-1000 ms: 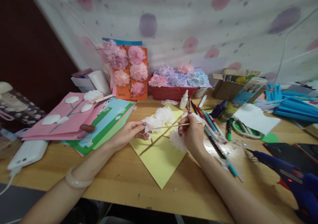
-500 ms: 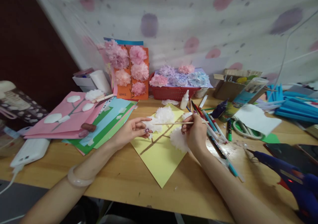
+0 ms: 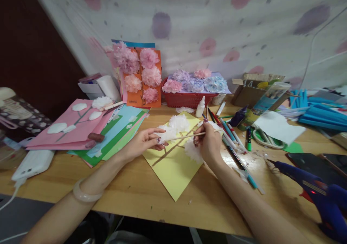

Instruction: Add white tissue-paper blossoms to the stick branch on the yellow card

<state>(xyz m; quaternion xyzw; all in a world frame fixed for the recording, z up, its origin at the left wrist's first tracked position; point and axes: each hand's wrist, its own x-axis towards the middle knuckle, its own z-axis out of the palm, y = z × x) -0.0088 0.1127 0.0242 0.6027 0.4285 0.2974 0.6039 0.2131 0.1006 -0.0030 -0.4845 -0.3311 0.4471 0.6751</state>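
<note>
A yellow paper sheet (image 3: 173, 168) lies on the wooden table with brown branch lines and several white tissue flowers (image 3: 179, 123) stuck on it. My right hand (image 3: 207, 143) is closed on a thin wooden stick (image 3: 181, 137) that points left across the sheet. Its tip reaches my left hand (image 3: 145, 143), whose fingers pinch a small white tissue piece (image 3: 162, 140) at the sheet's left corner. Another white flower (image 3: 192, 151) lies under my right hand.
Pink, blue and green paper sheets (image 3: 108, 132) are stacked at left. A red basket (image 3: 187, 100) of tissue flowers and an orange flower card (image 3: 141, 76) stand at the back. Markers (image 3: 230, 135), scissors (image 3: 265, 138) and a blue glue gun (image 3: 311, 190) lie at right.
Both hands stayed over the yellow sheet with small shifts. The stick's tip moved back against the tissue piece in my left fingers.
</note>
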